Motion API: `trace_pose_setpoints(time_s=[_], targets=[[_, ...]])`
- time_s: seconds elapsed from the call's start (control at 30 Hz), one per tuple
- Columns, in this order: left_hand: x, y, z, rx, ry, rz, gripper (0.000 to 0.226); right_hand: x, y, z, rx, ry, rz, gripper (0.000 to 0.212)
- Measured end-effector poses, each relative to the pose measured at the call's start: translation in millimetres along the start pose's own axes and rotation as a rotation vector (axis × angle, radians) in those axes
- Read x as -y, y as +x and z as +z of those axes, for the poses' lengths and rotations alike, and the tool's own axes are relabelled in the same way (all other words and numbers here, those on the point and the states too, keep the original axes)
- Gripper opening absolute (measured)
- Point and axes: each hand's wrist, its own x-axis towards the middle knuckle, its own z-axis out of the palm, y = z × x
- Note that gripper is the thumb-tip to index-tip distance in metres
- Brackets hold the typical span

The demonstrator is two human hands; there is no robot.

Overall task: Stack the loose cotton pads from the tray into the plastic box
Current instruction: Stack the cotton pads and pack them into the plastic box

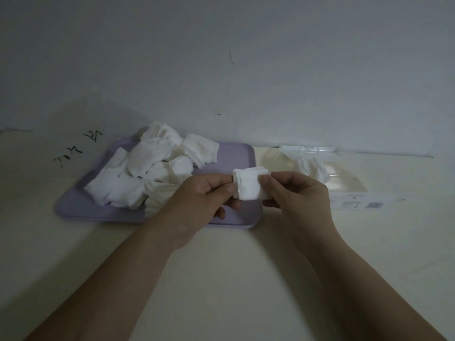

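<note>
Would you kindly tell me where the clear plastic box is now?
In the head view the plastic box lies right of the purple tray, just beyond the right hand holding the cotton pads.

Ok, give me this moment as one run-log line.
left hand: pinches pad stack | right hand: pinches pad stack | tray: pile of loose pads | plastic box: few pads inside

A dim cream tabletop [221, 279] bearing black scribbles [76, 151] meets a plain grey wall [221, 57].
</note>
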Motion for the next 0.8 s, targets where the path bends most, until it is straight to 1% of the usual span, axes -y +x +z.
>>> trace_pose_setpoints(time_s=[0.27, 0.37, 0.43, 0.5, 0.53, 0.63, 0.7, 0.73, 0.77, 0.8], targets=[[-4, -1, 2, -0.005, -0.021, 0.000, 0.023, -3, -2, 2, 0.024, 0.000, -0.003, 0.009], [-6, -2, 3, -0.054, -0.039, 0.005, 0.024, -1, -3, 1, 0.020, -0.008, -0.015, 0.010], [-5, -2, 6, -0.132, -0.016, 0.000, 0.024, 1, -3, 1, -0.004, -0.018, -0.040, 0.013], [-2, -2, 6, -0.241, 0.072, 0.004, 0.025, 3, -2, 0, -0.041, -0.021, -0.063, 0.015], [0, -1, 5, -0.266, 0.142, 0.009, 0.024, 4, -2, -1, -0.050, -0.005, -0.069, 0.015], [2, -1, 4, -0.278, 0.325, 0.017, 0.014, 7, -1, -3, -0.011, 0.093, -0.047, 0.009], [-4, -3, 4, -0.366, 0.417, 0.067, 0.012, 8, -2, -3, 0.026, 0.125, -0.022, 0.005], [-6, -2, 3, -0.396, 0.397, 0.094, 0.010, 8, -2, -3, 0.042, 0.129, -0.016, 0.005], [-9, -3, 4, -0.382, 0.297, 0.105, 0.005, 7, -2, -2, 0.057, 0.130, -0.010, 0.005], [-12, -3, 5, -0.335, 0.163, 0.082, 0.013, 7, -3, -1, 0.068, 0.131, -0.006, 0.004]])
